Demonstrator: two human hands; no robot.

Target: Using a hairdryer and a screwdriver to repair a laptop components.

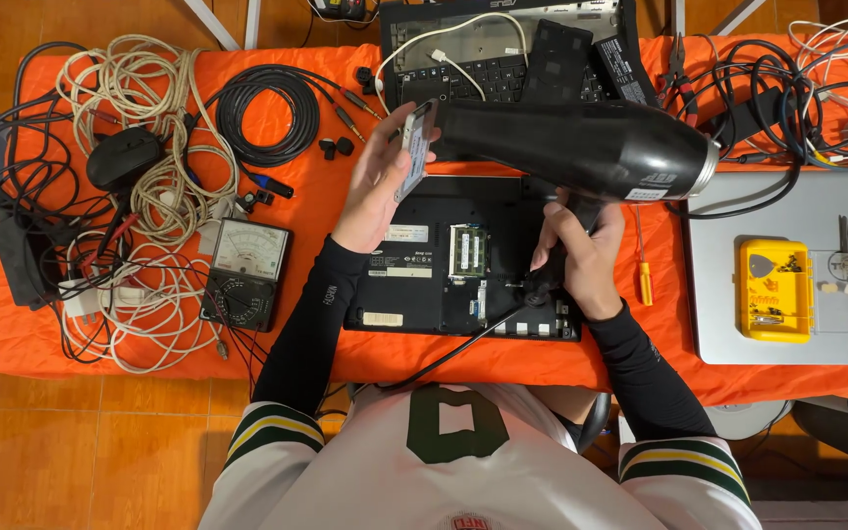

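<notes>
At the left of the orange-covered counter (31, 334), tangled cables (139, 196) lie beside an analog meter (247, 270). A small flat drive (414, 152) is gripped in the left hand (377, 186), held up just before the nozzle of a black hair dryer (581, 147), whose handle is clenched in the right hand (581, 260). Below both, an opened laptop base (463, 255) lies exposed. The drive could be overheated at so close a range, or dropped onto the bare memory modules (467, 250); the dryer's cord (444, 358), trailing off the counter's edge, could be snagged.
</notes>
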